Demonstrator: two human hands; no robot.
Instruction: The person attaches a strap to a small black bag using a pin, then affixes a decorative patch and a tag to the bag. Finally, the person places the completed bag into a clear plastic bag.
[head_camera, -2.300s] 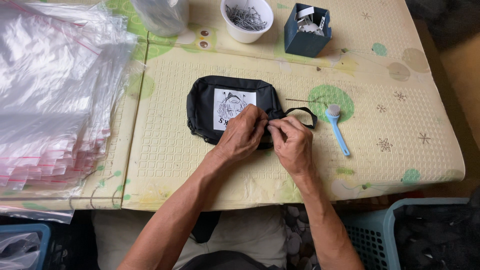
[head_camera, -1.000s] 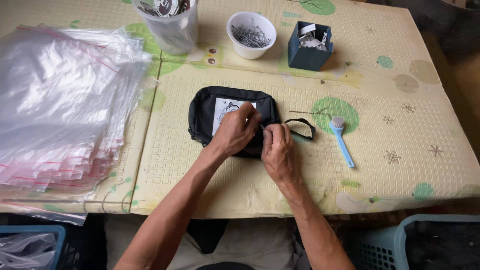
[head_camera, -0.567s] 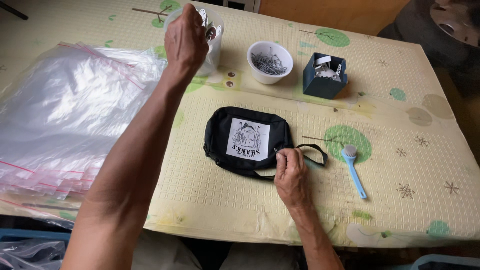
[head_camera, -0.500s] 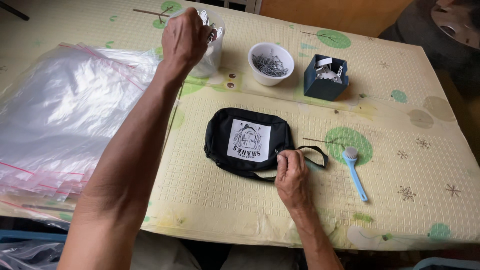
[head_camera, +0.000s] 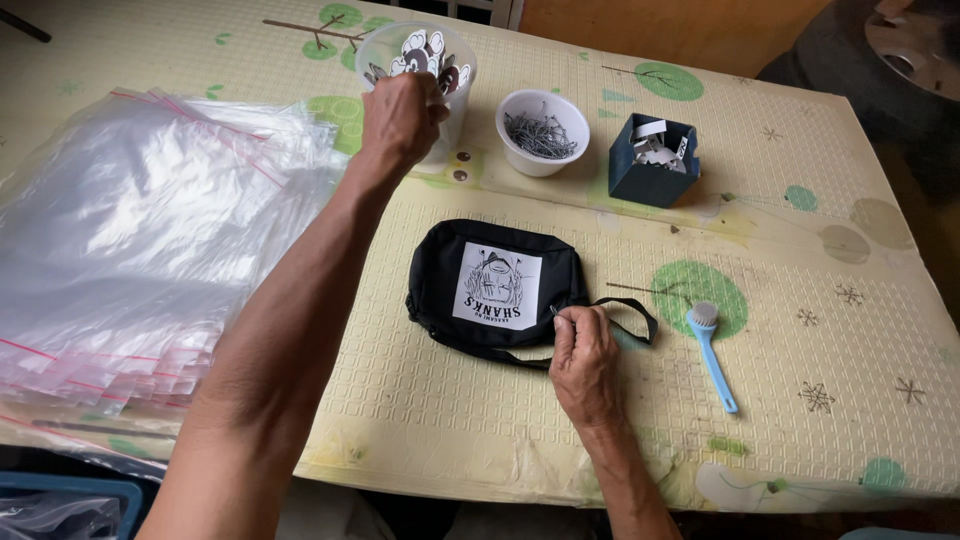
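Observation:
A small black pouch (head_camera: 450, 285) with a white printed patch lies on the pale yellow table mat (head_camera: 420, 420), its strap looping out to the right. My right hand (head_camera: 583, 365) rests at the pouch's lower right corner, fingertips pinched on the zipper pull. My left hand (head_camera: 400, 118) is stretched far forward, fingers closed at the rim of a clear plastic cup (head_camera: 455, 75) holding round black-and-white tags. Whether a tag is between those fingers is hidden.
A thick stack of clear zip bags (head_camera: 130, 230) covers the left of the table. Behind the pouch stand a white bowl of metal pins (head_camera: 542, 132) and a dark blue box of small paper tags (head_camera: 654, 160). A light blue brush (head_camera: 712, 350) lies to the right.
My left hand left the pouch and reached forward to the clear cup. My right hand stayed at the pouch's zipper corner. The camera tilted up toward the far side of the table.

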